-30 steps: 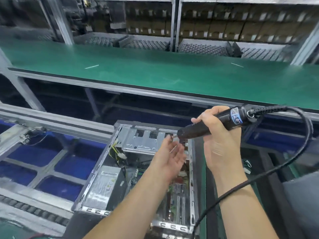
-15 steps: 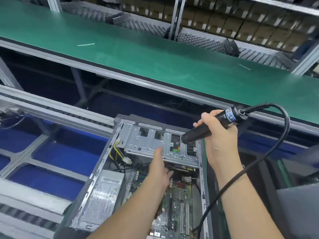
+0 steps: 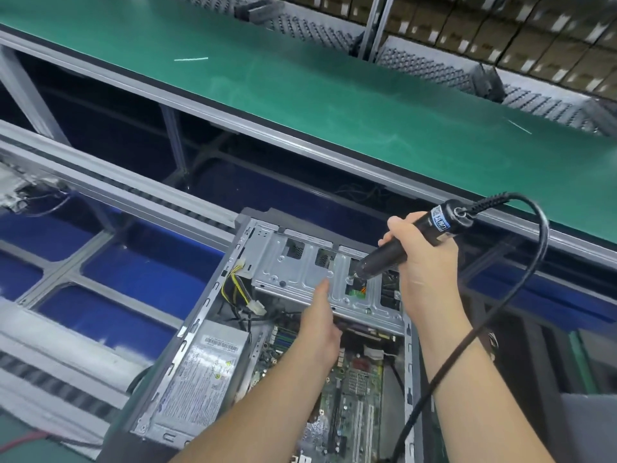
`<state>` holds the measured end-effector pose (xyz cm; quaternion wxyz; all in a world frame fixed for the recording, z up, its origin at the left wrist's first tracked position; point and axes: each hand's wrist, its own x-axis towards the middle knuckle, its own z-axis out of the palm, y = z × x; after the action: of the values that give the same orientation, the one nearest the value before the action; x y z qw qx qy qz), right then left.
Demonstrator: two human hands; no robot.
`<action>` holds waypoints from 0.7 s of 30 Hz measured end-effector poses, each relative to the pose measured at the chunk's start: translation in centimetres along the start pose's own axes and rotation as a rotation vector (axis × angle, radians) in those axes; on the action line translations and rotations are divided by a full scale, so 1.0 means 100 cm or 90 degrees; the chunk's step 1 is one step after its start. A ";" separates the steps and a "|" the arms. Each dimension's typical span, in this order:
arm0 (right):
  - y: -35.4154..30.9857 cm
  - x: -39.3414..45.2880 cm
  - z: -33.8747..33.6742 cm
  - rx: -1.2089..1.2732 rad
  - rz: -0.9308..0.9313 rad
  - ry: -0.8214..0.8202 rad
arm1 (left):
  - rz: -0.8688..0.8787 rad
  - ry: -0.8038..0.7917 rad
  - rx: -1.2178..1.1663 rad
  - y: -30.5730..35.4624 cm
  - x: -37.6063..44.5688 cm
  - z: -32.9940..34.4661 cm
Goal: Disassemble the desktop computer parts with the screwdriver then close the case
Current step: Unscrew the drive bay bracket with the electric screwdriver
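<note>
Black screwdriver (image 3: pixel 397 247) in right hand (image 3: pixel 422 262)

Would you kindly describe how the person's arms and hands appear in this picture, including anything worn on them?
Both forearms are bare, with no sleeves in view. The left hand wears no glove, ring or band that shows. The right hand is ungloved too. On the right wrist sits a dark band or watch, mostly hidden behind the arm, so its face cannot be made out.

Green conveyor belt (image 3: pixel 300 95); cardboard boxes (image 3: pixel 500 31) behind (shelved)
</note>
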<state>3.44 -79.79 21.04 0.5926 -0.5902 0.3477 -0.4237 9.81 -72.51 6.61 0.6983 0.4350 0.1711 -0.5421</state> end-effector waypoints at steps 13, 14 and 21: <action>0.001 0.005 0.009 -0.037 0.008 -0.008 | 0.019 -0.051 0.003 0.001 -0.001 -0.003; 0.001 0.006 0.010 -0.047 0.011 -0.010 | 0.016 -0.056 -0.001 0.001 -0.001 -0.003; -0.001 0.010 0.016 -0.098 0.014 -0.041 | 0.006 -0.069 0.020 0.004 0.001 -0.006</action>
<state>5.30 -80.06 21.34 0.5610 -0.6433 0.3667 -0.3700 10.34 -72.03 6.39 0.7021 0.4168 0.1226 -0.5642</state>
